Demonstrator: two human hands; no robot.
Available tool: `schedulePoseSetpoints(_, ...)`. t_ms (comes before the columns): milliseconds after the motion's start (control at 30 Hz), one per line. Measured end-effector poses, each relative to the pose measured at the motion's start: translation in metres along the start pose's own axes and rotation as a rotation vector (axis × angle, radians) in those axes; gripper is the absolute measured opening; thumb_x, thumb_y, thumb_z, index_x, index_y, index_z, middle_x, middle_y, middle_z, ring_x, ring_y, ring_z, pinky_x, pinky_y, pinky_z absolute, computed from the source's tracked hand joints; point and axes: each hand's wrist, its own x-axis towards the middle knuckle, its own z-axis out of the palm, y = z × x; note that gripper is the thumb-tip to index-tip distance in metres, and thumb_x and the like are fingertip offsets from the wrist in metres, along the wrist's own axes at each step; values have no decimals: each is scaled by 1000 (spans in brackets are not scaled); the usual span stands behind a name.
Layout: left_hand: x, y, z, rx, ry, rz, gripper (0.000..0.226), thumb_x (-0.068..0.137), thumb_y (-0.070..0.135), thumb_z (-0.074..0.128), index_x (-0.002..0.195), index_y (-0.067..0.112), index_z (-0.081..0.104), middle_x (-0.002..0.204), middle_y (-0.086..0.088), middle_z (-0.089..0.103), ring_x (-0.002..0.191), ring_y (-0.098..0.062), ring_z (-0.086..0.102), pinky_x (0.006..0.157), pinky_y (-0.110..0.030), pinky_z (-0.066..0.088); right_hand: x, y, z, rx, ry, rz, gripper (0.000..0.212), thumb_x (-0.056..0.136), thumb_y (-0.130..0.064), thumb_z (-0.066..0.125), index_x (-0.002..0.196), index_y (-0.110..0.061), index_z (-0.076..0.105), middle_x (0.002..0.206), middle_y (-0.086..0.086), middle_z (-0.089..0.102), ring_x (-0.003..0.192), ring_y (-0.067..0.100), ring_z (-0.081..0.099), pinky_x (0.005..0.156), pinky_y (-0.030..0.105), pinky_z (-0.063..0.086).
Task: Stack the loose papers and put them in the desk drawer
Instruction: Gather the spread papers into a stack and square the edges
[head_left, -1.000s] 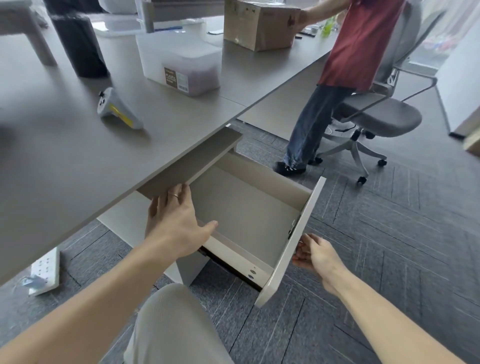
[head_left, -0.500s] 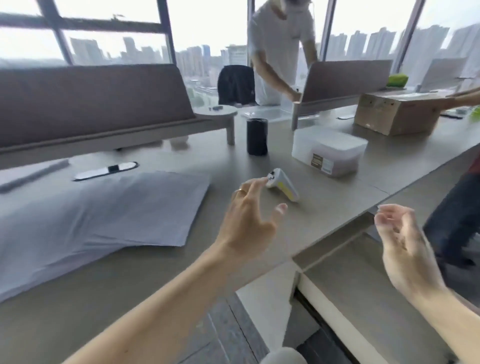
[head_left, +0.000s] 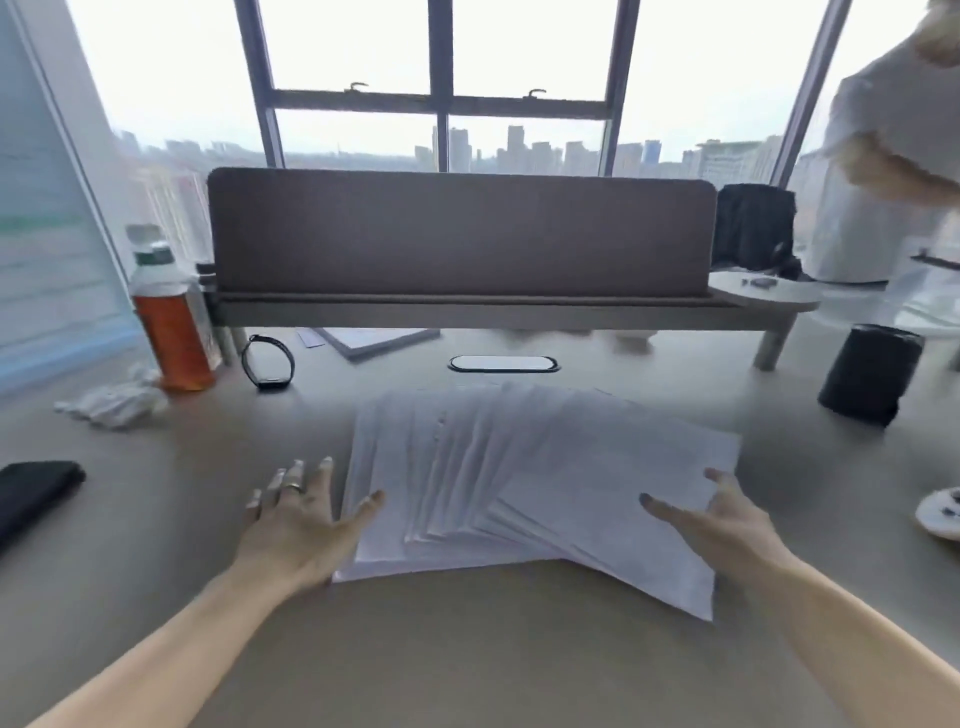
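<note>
A fanned-out spread of several white papers (head_left: 540, 478) lies flat on the grey desk (head_left: 467, 649) right in front of me. My left hand (head_left: 301, 519) hovers at the spread's left edge with fingers apart, its thumb over the nearest sheet. My right hand (head_left: 722, 519) is at the right side of the papers, fingers spread, holding nothing. The desk drawer is out of view.
An orange bottle (head_left: 169, 317), a black wristband (head_left: 267, 364) and crumpled tissue (head_left: 111, 402) sit at the back left. A black item (head_left: 31, 493) lies at the left edge. A black cylinder (head_left: 865, 374) stands at the right. A dark divider panel (head_left: 457, 234) runs across the back. Another person (head_left: 883, 171) stands far right.
My view swung left from the open drawer up to the desk top. Both hands left the drawer and now flank the spread of papers.
</note>
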Motion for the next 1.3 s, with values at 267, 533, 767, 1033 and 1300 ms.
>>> schedulePoseSetpoints(267,23,57,-32,-858,-310,-58,92,88,67,60,163,24,28,170,2,28,156,-22,27,126,-40,19,32,-9,17,-58,-71,-9,119,41,-41,90,147,-29,37,125,5,64,114,31,63,94,49,56)
schedulePoseSetpoints(533,38,65,-45,-1097,-371,-252,65,81,43,78,132,7,58,140,-15,58,123,-32,58,108,-40,44,30,-46,17,246,-241,12,64,75,-10,88,130,-4,57,120,6,71,100,24,69,94,35,54)
schedulePoseSetpoints(767,34,92,-10,-892,-274,-1,51,86,23,80,129,13,55,117,-12,73,101,-31,72,88,-44,61,33,-56,44,381,-324,-25,41,80,-11,84,116,2,71,107,12,81,85,25,77,66,26,58)
schedulePoseSetpoints(1033,1,84,-17,-990,-6,440,57,87,6,72,134,34,54,124,10,74,118,-12,69,99,-33,54,23,-65,55,633,-288,-174,88,65,-40,92,139,-8,56,128,6,74,101,29,77,89,44,60)
schedulePoseSetpoints(1300,-16,78,-63,-955,274,531,60,79,32,78,136,25,59,125,8,75,117,-9,70,101,-43,57,-30,-105,32,671,-60,-793,41,90,-6,73,128,-19,62,117,-4,77,110,14,73,91,32,59)
